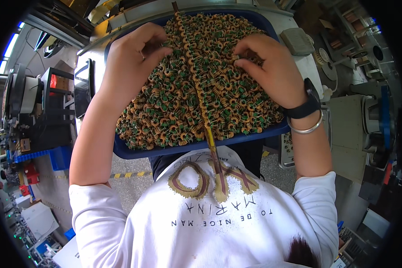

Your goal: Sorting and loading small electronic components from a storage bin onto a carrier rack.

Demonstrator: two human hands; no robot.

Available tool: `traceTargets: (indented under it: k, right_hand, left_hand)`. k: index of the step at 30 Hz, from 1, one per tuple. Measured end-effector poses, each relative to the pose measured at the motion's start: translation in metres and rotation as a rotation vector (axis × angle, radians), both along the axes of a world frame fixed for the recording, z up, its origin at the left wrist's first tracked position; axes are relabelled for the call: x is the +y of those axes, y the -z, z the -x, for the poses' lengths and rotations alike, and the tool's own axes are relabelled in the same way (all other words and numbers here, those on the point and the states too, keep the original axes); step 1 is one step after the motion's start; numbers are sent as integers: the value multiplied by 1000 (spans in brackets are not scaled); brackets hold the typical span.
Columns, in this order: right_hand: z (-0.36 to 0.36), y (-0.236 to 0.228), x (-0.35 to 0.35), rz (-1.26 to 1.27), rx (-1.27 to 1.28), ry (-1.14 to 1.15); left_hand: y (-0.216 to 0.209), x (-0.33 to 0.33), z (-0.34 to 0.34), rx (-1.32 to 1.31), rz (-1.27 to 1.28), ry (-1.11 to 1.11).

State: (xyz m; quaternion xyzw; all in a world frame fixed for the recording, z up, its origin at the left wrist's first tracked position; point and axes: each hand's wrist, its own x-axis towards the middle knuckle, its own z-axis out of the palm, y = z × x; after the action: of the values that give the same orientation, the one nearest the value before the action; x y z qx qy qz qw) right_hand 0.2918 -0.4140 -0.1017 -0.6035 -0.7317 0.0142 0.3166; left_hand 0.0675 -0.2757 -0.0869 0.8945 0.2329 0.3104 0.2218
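Observation:
A heap of small copper-wound ring coils with green cores and wire leads fills a blue tray. Across the heap, from the far rim to my shirt, lies a long narrow rail with a row of coils along it. My left hand hovers over the left of the heap, thumb and forefinger apart with nothing visible between them. On the other side of the rail, my right hand pinches a small coil between thumb and forefinger; its other fingers are partly hidden.
The tray rests on a white table. A grey box-shaped object stands beyond its right corner, and a dark flat screen-like device is at the left. A metal tray sits at the right, and blue bins are farther left.

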Motion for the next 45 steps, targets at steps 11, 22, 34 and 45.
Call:
traceTargets:
  k: [11,22,34,45]
  right_hand:
    - [69,3,-65,196,381,-202]
    - [84,10,-75,60,294,-102]
    - [82,3,-73,1,234,-66]
    - [83,-2,-77,-35,288,-212]
  left_hand:
    - [12,-74,34,92,-287,554]
    - [30,-78,38,98,-278,500]
    - [23,-71,38,-18,-174,550]
    - [11,-91,35,12,171,526]
